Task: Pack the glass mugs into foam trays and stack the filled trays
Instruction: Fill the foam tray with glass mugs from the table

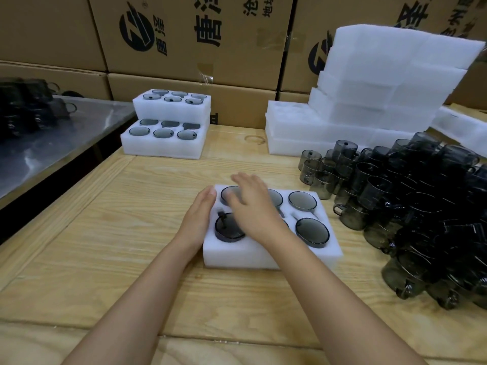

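A white foam tray [253, 255] lies in the middle of the wooden table with dark glass mugs in its holes. One mug [312, 231] sits at the tray's near right. My left hand [196, 222] rests flat against the tray's left side, fingers straight. My right hand [251, 204] hovers spread over the middle of the tray, blurred, covering the centre mugs; it holds nothing that I can see. A heap of loose smoky glass mugs [411, 206] lies to the right.
Two filled foam trays [168, 127] are stacked at the back left. Empty foam trays [369, 101] are piled at the back right. Cardboard boxes [189, 35] wall the back. A steel table [52, 143] with more mugs stands to the left.
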`<state>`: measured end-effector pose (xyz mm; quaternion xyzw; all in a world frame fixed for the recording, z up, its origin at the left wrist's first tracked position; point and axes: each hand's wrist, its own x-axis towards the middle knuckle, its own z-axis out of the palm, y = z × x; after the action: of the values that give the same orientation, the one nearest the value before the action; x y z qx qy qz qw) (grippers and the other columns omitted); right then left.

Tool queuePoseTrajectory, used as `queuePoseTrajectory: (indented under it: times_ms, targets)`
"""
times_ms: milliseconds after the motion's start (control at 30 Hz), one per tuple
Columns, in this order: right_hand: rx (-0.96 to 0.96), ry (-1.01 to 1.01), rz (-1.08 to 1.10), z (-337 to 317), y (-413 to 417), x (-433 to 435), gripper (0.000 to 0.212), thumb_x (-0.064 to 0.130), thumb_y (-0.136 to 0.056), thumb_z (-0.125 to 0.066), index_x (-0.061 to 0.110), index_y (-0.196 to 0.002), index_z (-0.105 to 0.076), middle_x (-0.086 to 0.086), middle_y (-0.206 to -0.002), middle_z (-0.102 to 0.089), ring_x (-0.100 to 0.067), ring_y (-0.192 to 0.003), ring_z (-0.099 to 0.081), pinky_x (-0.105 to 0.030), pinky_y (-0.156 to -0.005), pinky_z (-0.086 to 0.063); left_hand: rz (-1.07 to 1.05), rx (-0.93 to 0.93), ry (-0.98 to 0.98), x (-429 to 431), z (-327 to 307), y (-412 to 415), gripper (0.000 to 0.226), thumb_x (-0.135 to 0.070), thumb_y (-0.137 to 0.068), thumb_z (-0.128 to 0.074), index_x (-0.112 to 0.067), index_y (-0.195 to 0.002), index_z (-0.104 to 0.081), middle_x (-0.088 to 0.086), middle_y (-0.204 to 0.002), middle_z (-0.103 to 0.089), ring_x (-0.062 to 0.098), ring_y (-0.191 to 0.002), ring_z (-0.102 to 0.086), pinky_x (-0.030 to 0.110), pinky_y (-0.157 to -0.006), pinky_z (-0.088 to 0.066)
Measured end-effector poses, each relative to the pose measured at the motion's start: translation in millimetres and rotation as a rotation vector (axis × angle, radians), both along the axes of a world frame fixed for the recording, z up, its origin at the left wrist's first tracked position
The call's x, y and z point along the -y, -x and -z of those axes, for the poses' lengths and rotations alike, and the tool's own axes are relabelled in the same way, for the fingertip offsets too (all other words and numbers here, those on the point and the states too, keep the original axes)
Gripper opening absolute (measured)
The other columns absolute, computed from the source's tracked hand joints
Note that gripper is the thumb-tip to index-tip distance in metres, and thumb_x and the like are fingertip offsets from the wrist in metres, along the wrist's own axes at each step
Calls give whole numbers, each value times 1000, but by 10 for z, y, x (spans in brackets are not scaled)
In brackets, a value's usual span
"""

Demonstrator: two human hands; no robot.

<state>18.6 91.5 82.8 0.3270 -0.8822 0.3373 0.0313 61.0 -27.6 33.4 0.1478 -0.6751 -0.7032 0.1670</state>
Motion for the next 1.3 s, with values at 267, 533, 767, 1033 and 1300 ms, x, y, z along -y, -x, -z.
queuePoseTrajectory:
  times_ms: [267, 533, 767, 1033, 1300]
  targets:
    - [212, -369, 404, 145, 106, -1076, 77, 69, -86, -31, 26, -149, -15, 0, -155, -17, -26, -138, -27, -47, -110, -25, 275, 96, 183, -69, -236, -206, 76, -56, -55, -80, -38, -122, -48, -19, -114, -65, -1, -100, -64, 13, -75, -49]
    - [150, -494, 389, 164, 116, -989, 69, 68, -90, -17, 36, -148, 1, -7, -157, 2, -33, -135, -30, -44, -99, -32, 125, 465, 849, -389, -355, -161, 130, -82, -50, -65, -45, -146, 13, -5, -155, -10, 21, -135, -36, 40, -104, -38]
    - [545, 596, 489, 335, 62, -1243, 49, 53, -84, -57, 25, -124, -56, 7, -125, -60, -15, -111, -57, -38, -96, -44, 73, 423, 777, -321, -354, -260, 131, -87, -50, -56, -38, -148, 17, -5, -161, -3, 17, -142, -28, 36, -106, -36]
    - [816, 874, 239, 469, -53, -1140, 40, 38, -88, -55, 23, -125, -60, 4, -126, -63, -16, -119, -56, -41, -105, -39, -170, 259, 79, -183, -355, -359, 35, -61, -82, -58, -29, -95, -60, -14, -99, -62, 5, -89, -57, 28, -72, -43]
    - [966, 1145, 73, 281, 159, -944, 41, 24, -83, -54, 20, -123, -60, -4, -114, -69, -19, -100, -67, -37, -82, -55, 39, 59, -255, 177, -604, -312, 46, -33, -69, -73, -23, -114, -67, -1, -107, -73, 19, -98, -69, 38, -83, -50]
